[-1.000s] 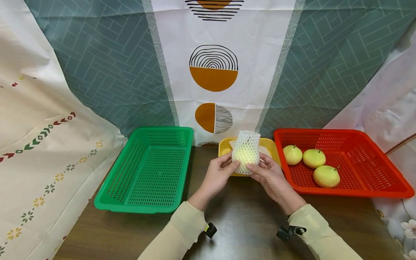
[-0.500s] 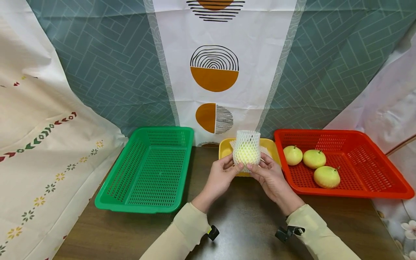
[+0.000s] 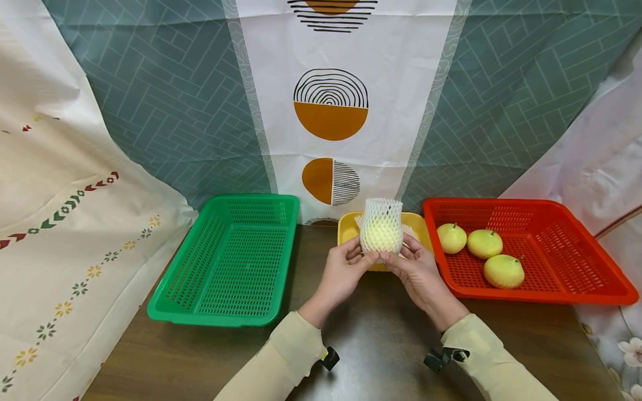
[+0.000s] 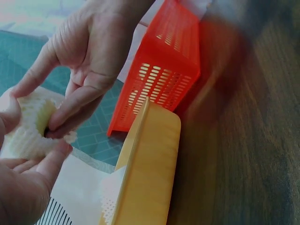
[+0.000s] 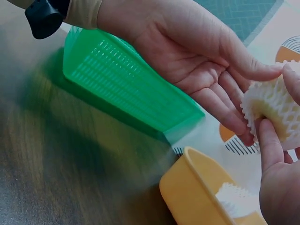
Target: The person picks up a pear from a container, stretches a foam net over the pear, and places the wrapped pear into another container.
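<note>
A yellow pear (image 3: 381, 236) sits inside a white foam net sleeve (image 3: 383, 207), held upright in front of me over the yellow tub. My left hand (image 3: 343, 275) grips its lower left side, thumb on the near face. From the right, my right hand (image 3: 418, 273) grips it the same way, and the two thumb tips nearly meet at the bottom. The sleeve rises past the top of the fruit as a loose collar. In the right wrist view, the open lower end of the sleeve (image 5: 253, 101) shows pear skin, with fingertips at its edge.
Behind the hands stands the yellow tub (image 3: 346, 223) with more foam nets (image 5: 234, 199) in it. On the right, a red basket (image 3: 577, 298) holds three pears (image 3: 504, 272). A green basket (image 3: 215, 320) stands on the left. Patterned cloth hangs behind the table.
The sleeved pear has risen slightly and straightened from a small tilt. My left hand has shifted a little to the right, its thumb nearer the right thumb. The baskets stay put.
</note>
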